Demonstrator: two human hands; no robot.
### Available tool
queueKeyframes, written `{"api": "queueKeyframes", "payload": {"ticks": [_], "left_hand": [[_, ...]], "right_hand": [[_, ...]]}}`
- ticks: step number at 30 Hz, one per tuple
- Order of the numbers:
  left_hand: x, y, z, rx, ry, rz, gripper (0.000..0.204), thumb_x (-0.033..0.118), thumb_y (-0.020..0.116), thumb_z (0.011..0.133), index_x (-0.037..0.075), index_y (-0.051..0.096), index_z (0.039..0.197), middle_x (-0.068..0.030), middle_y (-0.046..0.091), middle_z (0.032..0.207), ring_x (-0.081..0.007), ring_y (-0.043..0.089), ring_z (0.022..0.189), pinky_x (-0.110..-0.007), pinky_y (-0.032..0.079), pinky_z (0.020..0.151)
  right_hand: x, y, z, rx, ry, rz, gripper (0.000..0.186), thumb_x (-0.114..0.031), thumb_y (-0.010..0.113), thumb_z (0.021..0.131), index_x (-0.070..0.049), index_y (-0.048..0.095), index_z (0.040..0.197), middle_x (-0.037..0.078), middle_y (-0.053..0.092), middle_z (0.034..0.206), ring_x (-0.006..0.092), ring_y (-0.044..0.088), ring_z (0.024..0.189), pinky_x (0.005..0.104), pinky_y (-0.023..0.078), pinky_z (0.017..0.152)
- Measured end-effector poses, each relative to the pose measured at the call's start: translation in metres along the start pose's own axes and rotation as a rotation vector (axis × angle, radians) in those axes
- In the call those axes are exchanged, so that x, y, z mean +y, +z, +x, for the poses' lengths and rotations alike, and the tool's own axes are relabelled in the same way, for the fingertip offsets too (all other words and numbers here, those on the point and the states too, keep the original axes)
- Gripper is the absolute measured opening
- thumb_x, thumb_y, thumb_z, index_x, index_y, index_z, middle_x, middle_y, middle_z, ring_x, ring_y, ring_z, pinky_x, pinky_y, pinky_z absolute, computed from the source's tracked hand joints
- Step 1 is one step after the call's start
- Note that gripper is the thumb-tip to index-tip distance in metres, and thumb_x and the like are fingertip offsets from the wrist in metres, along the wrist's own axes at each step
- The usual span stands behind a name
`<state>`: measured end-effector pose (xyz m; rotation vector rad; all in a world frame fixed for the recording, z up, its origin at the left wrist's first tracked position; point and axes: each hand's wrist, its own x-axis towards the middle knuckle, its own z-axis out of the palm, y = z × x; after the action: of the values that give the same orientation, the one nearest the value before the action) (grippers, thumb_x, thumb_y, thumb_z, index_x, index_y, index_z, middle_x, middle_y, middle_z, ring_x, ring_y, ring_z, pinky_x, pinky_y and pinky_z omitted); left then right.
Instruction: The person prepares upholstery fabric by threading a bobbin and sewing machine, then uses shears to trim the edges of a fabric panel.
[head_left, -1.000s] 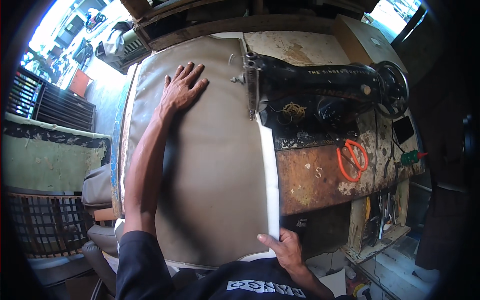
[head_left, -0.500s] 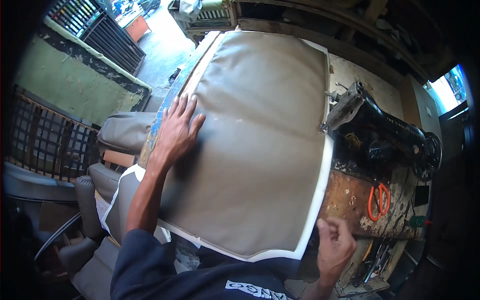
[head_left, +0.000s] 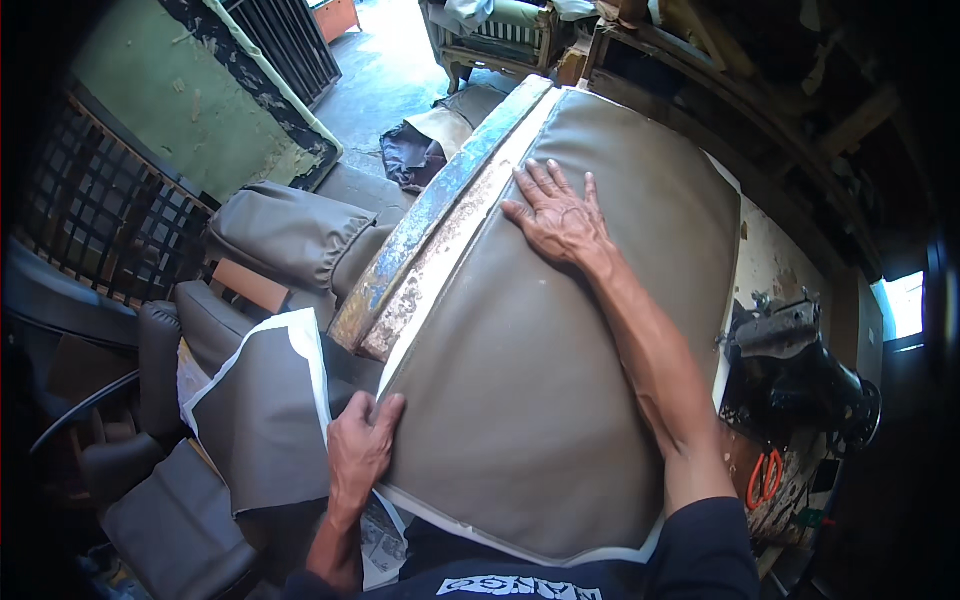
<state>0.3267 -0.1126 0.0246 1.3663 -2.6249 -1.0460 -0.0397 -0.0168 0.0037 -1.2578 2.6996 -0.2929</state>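
Note:
A large brown leatherette panel (head_left: pixel 540 370) with a white backing edge lies over the sewing table. My right hand (head_left: pixel 560 215) rests flat on its far left part, fingers spread toward the left edge. At the panel's near left edge, my left hand (head_left: pixel 360 445) is closed, thumb up, with the edge between thumb and curled fingers; most of the fingertips are hidden. A black sewing machine (head_left: pixel 785 370) stands at the panel's right side. The panel's right edge runs up to the machine's head.
Orange-handled scissors (head_left: pixel 766 478) lie near the machine. Beyond the panel's left edge runs the table's worn blue wooden edge (head_left: pixel 440 190). To the left are a white-edged brown piece (head_left: pixel 270 420) and several grey-brown cushions (head_left: pixel 285 235). A wooden frame (head_left: pixel 110 200) leans behind them.
My right hand has come from the near right onto the panel's far left part. My left hand has drawn back to the near left edge. The view has shifted left.

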Motion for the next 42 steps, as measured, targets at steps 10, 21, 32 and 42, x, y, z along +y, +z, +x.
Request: {"api": "queueKeyframes", "payload": {"ticks": [10, 21, 32, 42], "left_hand": [[-0.018, 0.006, -0.019, 0.032, -0.103, -0.216, 0.053, 0.046, 0.079, 0.09, 0.0, 0.056, 0.08, -0.0152, 0.063, 0.062, -0.0141, 0.057, 0.059, -0.036, 0.048, 0.056], [0.009, -0.005, -0.02, 0.147, -0.045, -0.299, 0.033, 0.031, 0.078, 0.093, 0.002, 0.067, 0.083, -0.0139, 0.062, 0.068, -0.0233, 0.053, 0.058, -0.039, 0.045, 0.055], [-0.002, 0.002, -0.017, 0.046, -0.103, -0.293, 0.038, 0.035, 0.075, 0.096, 0.003, 0.059, 0.085, -0.0115, 0.057, 0.066, -0.0169, 0.046, 0.063, -0.038, 0.044, 0.058], [-0.005, -0.002, -0.016, 0.038, -0.055, -0.267, 0.037, 0.034, 0.074, 0.097, 0.0, 0.061, 0.091, -0.0139, 0.062, 0.071, -0.0128, 0.046, 0.07, -0.036, 0.048, 0.062]], "right_hand": [[0.098, -0.001, 0.132, 0.086, 0.27, -0.035, 0.079, -0.067, 0.027, 0.102, -0.018, 0.029, 0.163, 0.003, 0.023, 0.171, 0.0268, 0.017, 0.159, 0.0572, 0.004, 0.128], [0.137, -0.023, 0.203, 0.086, 0.401, 0.043, 0.076, -0.064, 0.038, 0.101, -0.018, 0.034, 0.161, 0.013, 0.043, 0.161, 0.0379, 0.041, 0.147, 0.0624, 0.024, 0.12], [0.18, -0.011, 0.232, 0.378, 0.528, 0.389, 0.04, -0.047, 0.078, 0.084, -0.019, 0.076, 0.112, 0.008, 0.076, 0.116, 0.0276, 0.069, 0.115, 0.0441, 0.049, 0.097], [0.169, -0.026, 0.228, 0.459, 0.547, 0.301, 0.028, -0.046, 0.076, 0.086, -0.022, 0.08, 0.099, 0.01, 0.076, 0.115, 0.0298, 0.071, 0.112, 0.0456, 0.054, 0.094]]}}
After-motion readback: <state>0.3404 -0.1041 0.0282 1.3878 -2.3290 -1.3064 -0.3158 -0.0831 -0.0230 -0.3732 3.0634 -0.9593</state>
